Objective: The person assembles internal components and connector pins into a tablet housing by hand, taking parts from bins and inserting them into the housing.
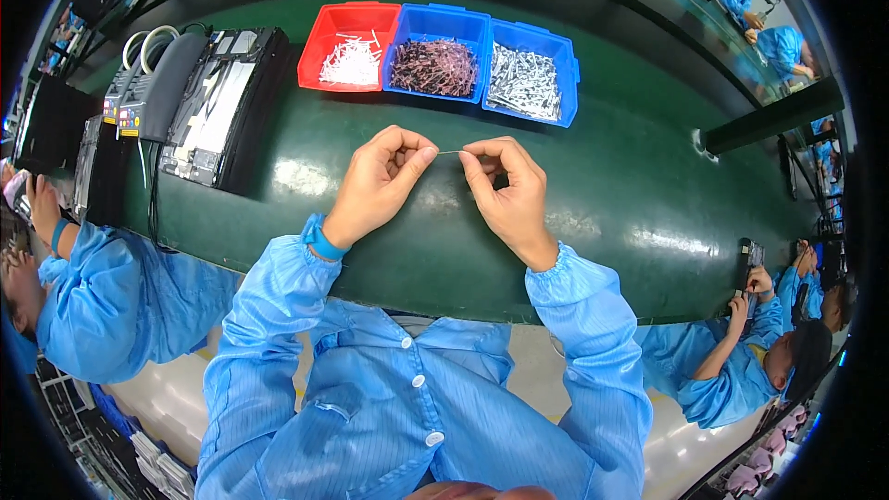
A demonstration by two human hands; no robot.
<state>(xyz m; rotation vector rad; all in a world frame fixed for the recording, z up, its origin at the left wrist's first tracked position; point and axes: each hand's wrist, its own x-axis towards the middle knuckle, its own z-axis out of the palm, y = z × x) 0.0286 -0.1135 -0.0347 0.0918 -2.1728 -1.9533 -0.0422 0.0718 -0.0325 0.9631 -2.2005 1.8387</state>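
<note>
Between my two hands, over the green table, runs a short thin strip (449,152), too small to make out further. My left hand (378,181) pinches its left end between thumb and forefinger. The right end is at the thumb and forefinger of my right hand (508,193), also closed in a pinch. Beyond my hands stand three joined bins. The red bin (312,53) holds small white strips (351,61). In the middle blue bin (446,14) lie dark and pinkish small pieces (433,67). The right blue bin (569,83) contains silvery-white small pieces (524,82).
Grey controller boxes (159,83) with cables and a black tray (250,111) of flat parts stand at the left of the green table (417,268). Co-workers in blue sit at left (139,306) and right (704,361). A dark post (773,116) rises at the right.
</note>
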